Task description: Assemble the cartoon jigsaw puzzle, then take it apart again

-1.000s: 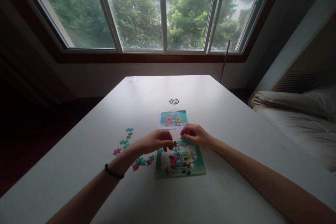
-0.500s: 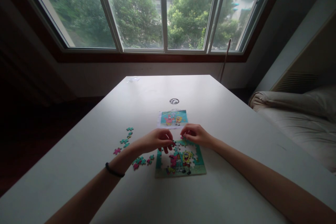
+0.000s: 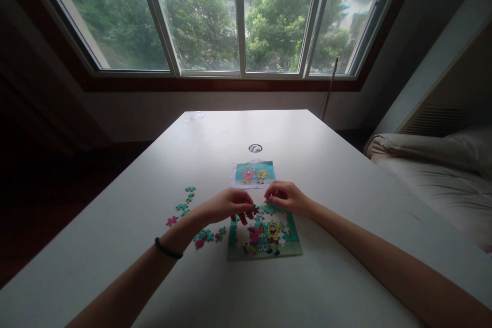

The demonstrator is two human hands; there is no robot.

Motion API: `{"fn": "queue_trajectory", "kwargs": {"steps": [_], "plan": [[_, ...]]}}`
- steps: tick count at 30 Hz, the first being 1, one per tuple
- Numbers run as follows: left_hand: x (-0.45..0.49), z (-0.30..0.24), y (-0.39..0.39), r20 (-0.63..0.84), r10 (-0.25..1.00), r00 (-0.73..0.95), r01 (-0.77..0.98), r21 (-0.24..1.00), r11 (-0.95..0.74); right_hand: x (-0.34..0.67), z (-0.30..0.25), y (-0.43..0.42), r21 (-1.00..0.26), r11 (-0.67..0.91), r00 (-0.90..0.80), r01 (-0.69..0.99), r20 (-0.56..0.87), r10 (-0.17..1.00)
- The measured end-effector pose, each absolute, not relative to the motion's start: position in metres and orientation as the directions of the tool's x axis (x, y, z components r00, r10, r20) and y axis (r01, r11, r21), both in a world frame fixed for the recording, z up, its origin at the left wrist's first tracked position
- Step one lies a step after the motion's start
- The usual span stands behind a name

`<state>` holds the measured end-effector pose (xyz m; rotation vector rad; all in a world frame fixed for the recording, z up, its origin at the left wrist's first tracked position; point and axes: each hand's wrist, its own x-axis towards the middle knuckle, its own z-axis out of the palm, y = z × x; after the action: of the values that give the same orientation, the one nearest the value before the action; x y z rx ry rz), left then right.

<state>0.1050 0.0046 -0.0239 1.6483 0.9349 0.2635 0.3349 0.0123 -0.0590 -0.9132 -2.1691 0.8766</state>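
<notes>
Jigsaw board [image 3: 291,249]: partly filled, flat on white counter [image 3: 346,266].
Left hand [image 3: 233,202]: grip clamped on red jigsaw piece [image 3: 255,209], above board's far portion.
Right hand [image 3: 287,198]: at board's far edge, fingertips by pink jigsaw piece [image 3: 267,201]; clamping cannot be determined.
Loose pieces [image 3: 208,236]: left of board.

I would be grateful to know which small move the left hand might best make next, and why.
Probably the left hand should lower the dark pink piece at its fingertips toward the pale gap left of the pink figure on the puzzle board: the colours seem related, and that figure looks incomplete beside the picture card. The exact slot is unclear.
</notes>
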Motion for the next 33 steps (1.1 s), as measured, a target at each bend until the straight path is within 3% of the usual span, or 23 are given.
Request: {"fn": "queue_trajectory", "kwargs": {"steps": [15, 24, 33], "plan": [[0.107, -0.023, 0.004, -0.355, 0.701, 0.618, 0.416, 0.905, 0.091, 0.335, -0.057, 0.012, -0.763, 0.535, -0.570, 0.363, 0.273, 0.775], [0.101, -0.012, 0.005, -0.244, 0.743, 0.623, 0.520, 0.839, -0.161, 0.334, -0.059, 0.013, -0.756, 0.545, -0.568, 0.361, 0.285, 0.772], [0.086, -0.014, -0.006, -0.252, 0.759, 0.601, 0.653, 0.703, -0.283, 0.334, -0.060, 0.014, -0.761, 0.540, -0.568, 0.359, 0.281, 0.773]]}}
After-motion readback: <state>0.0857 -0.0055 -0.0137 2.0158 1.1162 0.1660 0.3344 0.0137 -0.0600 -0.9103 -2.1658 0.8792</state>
